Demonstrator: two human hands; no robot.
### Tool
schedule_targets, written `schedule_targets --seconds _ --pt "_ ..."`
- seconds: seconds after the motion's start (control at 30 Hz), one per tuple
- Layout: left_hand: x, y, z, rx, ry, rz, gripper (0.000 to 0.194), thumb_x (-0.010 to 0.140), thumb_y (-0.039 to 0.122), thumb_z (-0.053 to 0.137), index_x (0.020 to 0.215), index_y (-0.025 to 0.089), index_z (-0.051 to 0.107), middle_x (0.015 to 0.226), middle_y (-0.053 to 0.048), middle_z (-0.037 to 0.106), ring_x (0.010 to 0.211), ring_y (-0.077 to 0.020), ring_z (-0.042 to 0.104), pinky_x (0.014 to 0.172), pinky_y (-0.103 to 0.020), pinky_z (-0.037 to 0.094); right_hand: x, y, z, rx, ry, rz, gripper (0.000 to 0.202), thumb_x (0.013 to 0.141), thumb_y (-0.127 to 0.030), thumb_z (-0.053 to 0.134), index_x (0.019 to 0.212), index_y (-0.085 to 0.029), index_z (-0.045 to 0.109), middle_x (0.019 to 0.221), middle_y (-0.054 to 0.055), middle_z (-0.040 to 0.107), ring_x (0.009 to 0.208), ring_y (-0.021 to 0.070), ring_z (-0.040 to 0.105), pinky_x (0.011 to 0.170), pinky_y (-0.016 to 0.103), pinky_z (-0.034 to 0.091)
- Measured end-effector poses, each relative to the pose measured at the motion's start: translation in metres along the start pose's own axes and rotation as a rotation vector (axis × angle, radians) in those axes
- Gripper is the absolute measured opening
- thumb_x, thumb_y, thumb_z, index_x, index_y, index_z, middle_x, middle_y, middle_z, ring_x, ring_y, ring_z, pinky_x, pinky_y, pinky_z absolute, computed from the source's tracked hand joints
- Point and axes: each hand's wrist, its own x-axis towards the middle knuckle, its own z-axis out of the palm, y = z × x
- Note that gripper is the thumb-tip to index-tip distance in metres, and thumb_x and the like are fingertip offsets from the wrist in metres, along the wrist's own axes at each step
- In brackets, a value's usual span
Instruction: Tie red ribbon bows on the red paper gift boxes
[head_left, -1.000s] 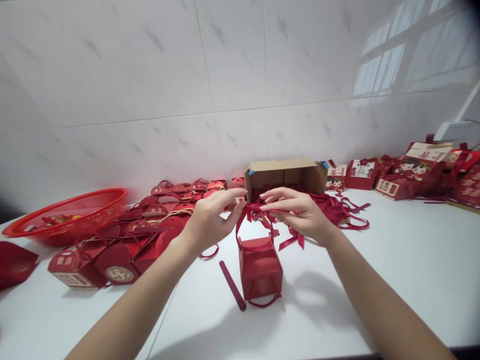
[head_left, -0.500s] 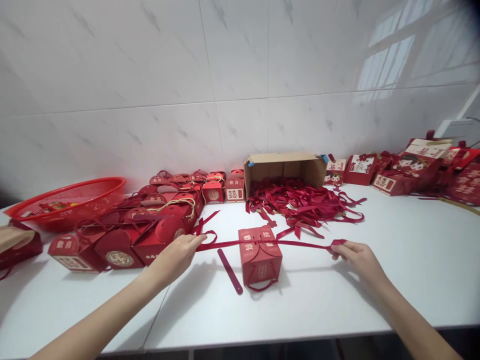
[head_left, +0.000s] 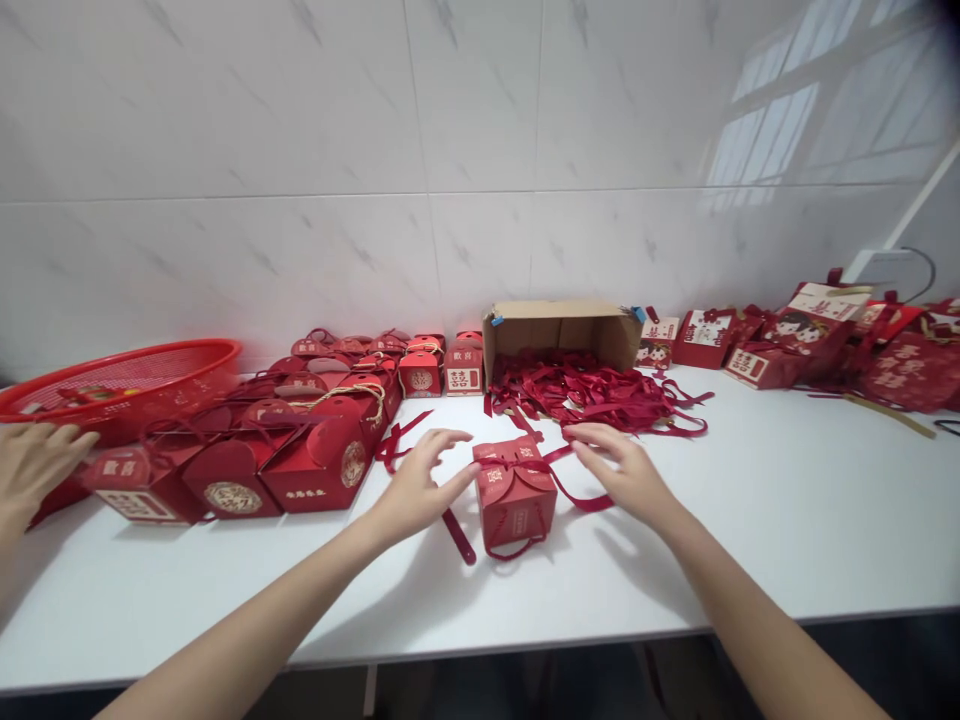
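A small red gift box [head_left: 516,505] stands on the white table, with a dark red ribbon [head_left: 589,503] lying across its top and trailing off both sides. My left hand [head_left: 424,485] is just left of the box, fingers and thumb apart, holding nothing. On the right, my right hand [head_left: 619,470] has its thumb and fingertips near the ribbon's right part; its fingers are apart and nothing shows between them. A flat dark red strip [head_left: 459,537] lies on the table beside the box, below my left hand.
Behind the box, a cardboard box [head_left: 555,312] lies on its side, spilling ribbons [head_left: 592,395]. Finished-looking red boxes [head_left: 315,475] fill the left, near a red basket [head_left: 187,375]. Another person's hand [head_left: 37,465] is at far left. Red bags [head_left: 810,330] stand at right.
Both hands have moved inward to the box and opened. The ribbon, stretched taut between them before, now lies slack over the box. Another person's hand has come in at far left.
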Motion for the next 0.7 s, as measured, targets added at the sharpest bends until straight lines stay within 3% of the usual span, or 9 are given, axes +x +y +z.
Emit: schedule_targets --seconds 0.13,0.23,0.37,0.57,0.7 --pt "0.006 0.013 0.028 -0.153 0.009 -0.013 0.036 0.079 0.039 0.055 0.109 0.020 0.049 0.116 -0.010 0.052 0.109 -0.0238 0.053 0.088 -0.039 0.048 0.010 -0.014 0.038 0.078 -0.099 -0.039 0.030 0.083 -0.035 0.051 0.106 -0.021 0.065 0.113 0.010 0.061 0.107 0.0231 0.055 0.089 0.038 0.046" --pt "0.005 0.010 0.037 -0.165 0.052 -0.004 0.037 0.077 0.037 0.058 0.108 0.019 0.049 0.114 -0.010 0.051 0.109 -0.0234 0.052 0.088 -0.039 0.048 0.009 -0.011 0.050 0.083 -0.100 -0.007 0.028 0.081 -0.034 0.054 0.101 -0.020 0.067 0.109 0.010 0.061 0.102 0.0227 0.057 0.082 0.035 0.049" --pt "0.004 0.008 0.036 -0.176 0.026 0.011 0.039 0.079 0.036 0.056 0.113 0.020 0.048 0.115 -0.010 0.048 0.111 -0.0223 0.050 0.089 -0.037 0.048 0.006 -0.009 0.051 0.090 -0.103 0.034 0.031 0.079 -0.035 0.055 0.105 -0.021 0.066 0.109 0.009 0.057 0.100 0.0214 0.056 0.074 0.031 0.052" --pt "0.007 0.008 0.029 -0.059 -0.153 0.028 0.043 0.084 0.038 0.049 0.126 0.029 0.047 0.130 -0.010 0.036 0.125 -0.0278 0.034 0.104 -0.047 0.031 0.004 -0.017 0.047 0.006 -0.224 0.036 0.046 0.080 -0.044 0.055 0.122 -0.027 0.056 0.112 0.008 0.045 0.107 0.0201 0.050 0.094 0.036 0.042" --pt "0.006 0.007 0.026 -0.071 -0.219 0.040 0.044 0.081 0.047 0.052 0.122 0.031 0.049 0.129 -0.009 0.036 0.127 -0.0294 0.030 0.105 -0.049 0.028 0.002 -0.021 0.038 -0.008 -0.339 0.058 0.058 0.072 -0.055 0.061 0.124 -0.029 0.053 0.116 0.007 0.040 0.112 0.0227 0.046 0.092 0.036 0.044"
